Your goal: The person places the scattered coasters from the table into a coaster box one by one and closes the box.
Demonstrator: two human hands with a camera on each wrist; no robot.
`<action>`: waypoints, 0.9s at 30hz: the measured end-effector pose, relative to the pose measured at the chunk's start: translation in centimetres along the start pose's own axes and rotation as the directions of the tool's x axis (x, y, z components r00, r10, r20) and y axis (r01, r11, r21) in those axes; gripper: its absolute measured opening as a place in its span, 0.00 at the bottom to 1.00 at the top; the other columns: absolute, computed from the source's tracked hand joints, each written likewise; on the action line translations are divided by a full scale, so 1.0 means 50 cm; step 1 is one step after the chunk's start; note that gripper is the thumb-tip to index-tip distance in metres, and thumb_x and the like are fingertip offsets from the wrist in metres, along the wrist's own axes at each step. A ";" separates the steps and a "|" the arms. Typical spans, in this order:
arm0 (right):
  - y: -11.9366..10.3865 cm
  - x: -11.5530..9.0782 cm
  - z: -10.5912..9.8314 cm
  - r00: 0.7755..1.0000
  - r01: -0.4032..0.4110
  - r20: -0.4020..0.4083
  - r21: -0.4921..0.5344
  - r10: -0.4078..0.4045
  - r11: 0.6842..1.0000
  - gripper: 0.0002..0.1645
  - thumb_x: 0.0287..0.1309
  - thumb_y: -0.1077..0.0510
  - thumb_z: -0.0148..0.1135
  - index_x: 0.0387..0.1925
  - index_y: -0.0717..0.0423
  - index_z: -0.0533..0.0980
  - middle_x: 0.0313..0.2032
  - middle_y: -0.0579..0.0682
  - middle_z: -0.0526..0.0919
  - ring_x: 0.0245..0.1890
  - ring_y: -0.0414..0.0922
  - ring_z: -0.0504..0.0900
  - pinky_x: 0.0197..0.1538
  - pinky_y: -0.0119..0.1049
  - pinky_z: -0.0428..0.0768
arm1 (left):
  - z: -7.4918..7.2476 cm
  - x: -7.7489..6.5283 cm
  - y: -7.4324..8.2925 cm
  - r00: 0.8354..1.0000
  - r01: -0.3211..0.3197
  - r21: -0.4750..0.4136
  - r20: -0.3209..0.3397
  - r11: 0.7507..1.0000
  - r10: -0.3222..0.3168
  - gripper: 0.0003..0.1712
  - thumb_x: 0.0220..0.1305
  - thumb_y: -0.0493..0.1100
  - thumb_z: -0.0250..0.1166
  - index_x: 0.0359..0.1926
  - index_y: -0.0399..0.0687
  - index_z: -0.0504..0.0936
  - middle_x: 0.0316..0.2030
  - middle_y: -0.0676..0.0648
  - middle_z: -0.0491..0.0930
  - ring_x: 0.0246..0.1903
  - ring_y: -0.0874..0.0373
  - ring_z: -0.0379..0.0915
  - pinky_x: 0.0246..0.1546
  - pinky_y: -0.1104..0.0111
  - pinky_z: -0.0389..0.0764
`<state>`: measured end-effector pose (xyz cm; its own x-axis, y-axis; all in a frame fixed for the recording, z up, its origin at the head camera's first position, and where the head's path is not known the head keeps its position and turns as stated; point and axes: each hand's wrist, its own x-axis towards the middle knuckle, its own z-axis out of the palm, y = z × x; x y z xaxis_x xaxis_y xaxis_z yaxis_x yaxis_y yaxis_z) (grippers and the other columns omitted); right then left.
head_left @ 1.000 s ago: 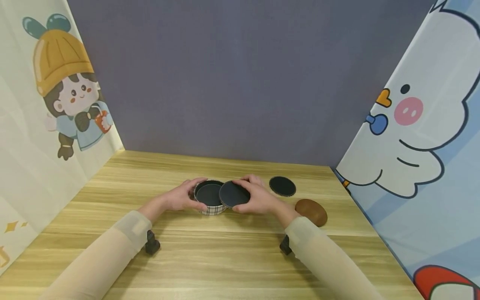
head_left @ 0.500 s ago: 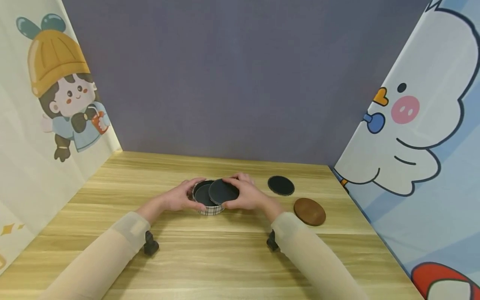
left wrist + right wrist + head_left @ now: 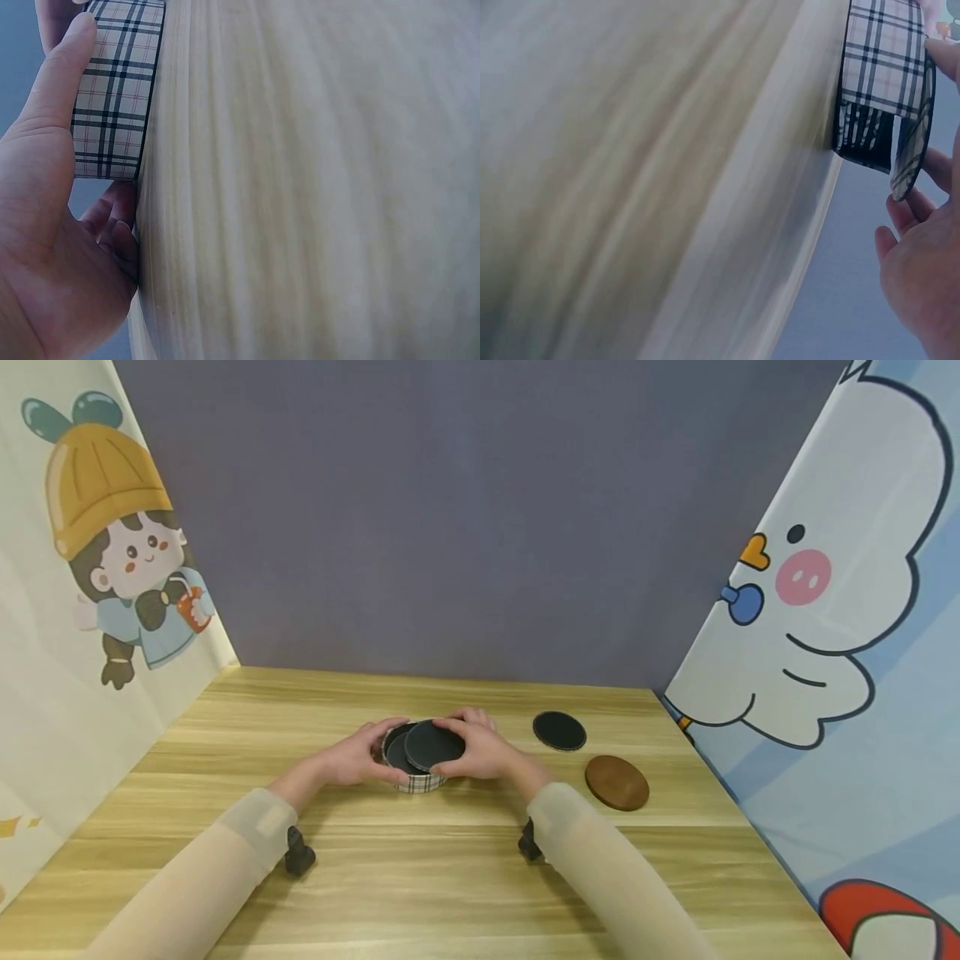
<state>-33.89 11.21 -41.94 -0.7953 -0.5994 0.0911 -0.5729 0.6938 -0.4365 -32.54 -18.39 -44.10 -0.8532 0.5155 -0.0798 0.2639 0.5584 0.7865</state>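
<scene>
A round plaid coaster holder (image 3: 420, 783) with a dark inside stands on the table. My left hand (image 3: 352, 757) grips its left side, thumb along the plaid wall in the left wrist view. With thumb and fingers, my right hand (image 3: 480, 752) pinches a round black coaster (image 3: 435, 746) by its right edge. That coaster lies over the right part of the holder's opening, leaving a dark crescent of the inside showing at the left. In the right wrist view the coaster's plaid underside (image 3: 910, 157) shows, slanted away from the rim, beside a notch in the holder's wall.
Right of the hands, another round black coaster (image 3: 559, 731) lies flat, with a brown round disc (image 3: 617, 782) nearer to me. A grey-blue backdrop (image 3: 450, 527) rises behind the wood-grain table (image 3: 420, 893), with printed cloth walls at both sides.
My right hand has carried the black coaster leftward, further over the holder's opening. The right forearm no longer overlaps the brown disc. My left hand keeps its grip on the holder.
</scene>
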 end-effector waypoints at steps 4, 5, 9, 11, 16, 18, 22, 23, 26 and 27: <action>-0.010 0.005 0.002 1.000 -0.006 0.001 0.020 0.006 1.000 0.54 0.60 0.32 0.76 0.83 0.41 0.68 0.78 0.53 0.67 0.76 0.55 0.63 0.75 0.58 0.63 | 0.000 -0.001 -0.001 1.000 0.000 -0.004 0.003 1.000 0.000 0.66 0.65 0.61 0.81 0.90 0.56 0.48 0.74 0.30 0.58 0.66 0.39 0.75 0.67 0.47 0.77; -0.013 0.007 0.003 1.000 -0.006 0.001 0.024 0.006 1.000 0.54 0.60 0.32 0.76 0.83 0.41 0.68 0.78 0.53 0.67 0.76 0.55 0.63 0.75 0.59 0.63 | 0.000 0.000 -0.002 1.000 0.002 -0.008 0.004 1.000 -0.002 0.66 0.65 0.61 0.81 0.90 0.56 0.49 0.73 0.30 0.58 0.66 0.40 0.75 0.66 0.47 0.77; -0.024 0.013 0.007 1.000 0.000 0.014 0.023 -0.001 1.000 0.54 0.62 0.31 0.75 0.83 0.41 0.68 0.78 0.52 0.67 0.77 0.55 0.63 0.76 0.59 0.63 | 0.000 -0.001 -0.004 1.000 -0.007 -0.040 0.018 0.999 0.007 0.65 0.65 0.60 0.81 0.90 0.57 0.49 0.73 0.30 0.56 0.64 0.42 0.77 0.63 0.51 0.79; -0.028 0.015 0.011 1.000 0.005 0.022 0.025 -0.005 1.000 0.54 0.63 0.30 0.75 0.83 0.41 0.68 0.78 0.52 0.67 0.77 0.55 0.63 0.76 0.60 0.63 | 0.000 -0.002 -0.004 1.000 -0.010 -0.052 0.026 0.999 0.011 0.65 0.66 0.59 0.81 0.90 0.56 0.48 0.74 0.30 0.55 0.64 0.43 0.77 0.62 0.52 0.80; -0.031 0.014 0.017 0.999 0.000 0.038 0.054 -0.002 0.999 0.53 0.64 0.31 0.75 0.84 0.41 0.67 0.80 0.52 0.66 0.78 0.55 0.61 0.76 0.59 0.63 | 0.000 -0.003 -0.004 1.000 -0.005 -0.049 0.023 0.999 0.006 0.66 0.65 0.59 0.81 0.90 0.56 0.48 0.74 0.30 0.56 0.64 0.43 0.77 0.64 0.51 0.79; -0.031 0.013 0.018 0.999 -0.004 0.043 0.062 0.002 0.998 0.53 0.64 0.31 0.76 0.84 0.41 0.67 0.80 0.50 0.65 0.79 0.54 0.61 0.77 0.59 0.63 | 0.000 -0.004 -0.004 1.000 -0.004 -0.043 0.019 0.999 0.005 0.66 0.65 0.60 0.81 0.90 0.56 0.48 0.74 0.30 0.57 0.64 0.42 0.77 0.64 0.50 0.79; -0.027 0.011 0.018 0.999 -0.004 0.051 0.050 0.001 0.999 0.53 0.65 0.30 0.75 0.84 0.39 0.66 0.81 0.48 0.65 0.80 0.53 0.59 0.79 0.58 0.61 | 0.001 -0.004 -0.001 1.000 -0.018 -0.025 0.018 1.000 0.018 0.66 0.66 0.61 0.80 0.90 0.54 0.48 0.74 0.29 0.56 0.64 0.41 0.77 0.63 0.52 0.79; -0.027 0.011 0.018 0.998 -0.003 0.055 0.046 0.000 0.999 0.53 0.65 0.30 0.75 0.84 0.39 0.66 0.82 0.47 0.65 0.80 0.53 0.59 0.79 0.58 0.60 | 0.001 -0.004 -0.001 0.999 -0.027 -0.019 0.018 0.999 0.027 0.66 0.66 0.61 0.80 0.90 0.53 0.48 0.74 0.28 0.56 0.64 0.41 0.77 0.63 0.53 0.80; -0.027 0.010 0.016 0.998 0.000 0.069 0.047 -0.003 0.999 0.50 0.66 0.31 0.75 0.83 0.38 0.68 0.82 0.47 0.66 0.80 0.53 0.59 0.79 0.57 0.60 | 0.001 -0.004 0.001 0.999 -0.043 0.010 0.015 0.999 0.043 0.67 0.65 0.64 0.80 0.90 0.51 0.48 0.73 0.27 0.56 0.62 0.41 0.78 0.59 0.56 0.80; -0.028 0.009 0.015 0.997 -0.001 0.078 0.050 -0.003 0.999 0.49 0.67 0.31 0.74 0.83 0.38 0.69 0.82 0.46 0.67 0.80 0.53 0.59 0.78 0.57 0.60 | 0.001 -0.005 0.001 0.999 -0.047 0.020 0.014 0.999 0.047 0.67 0.65 0.64 0.80 0.90 0.50 0.48 0.73 0.26 0.56 0.61 0.42 0.78 0.59 0.57 0.80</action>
<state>-33.31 9.65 -41.98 -0.7759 -0.6305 0.0224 -0.5614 0.6738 -0.4805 -32.32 -18.45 -44.05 -0.8334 0.5503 -0.0518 0.3124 0.5462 0.7772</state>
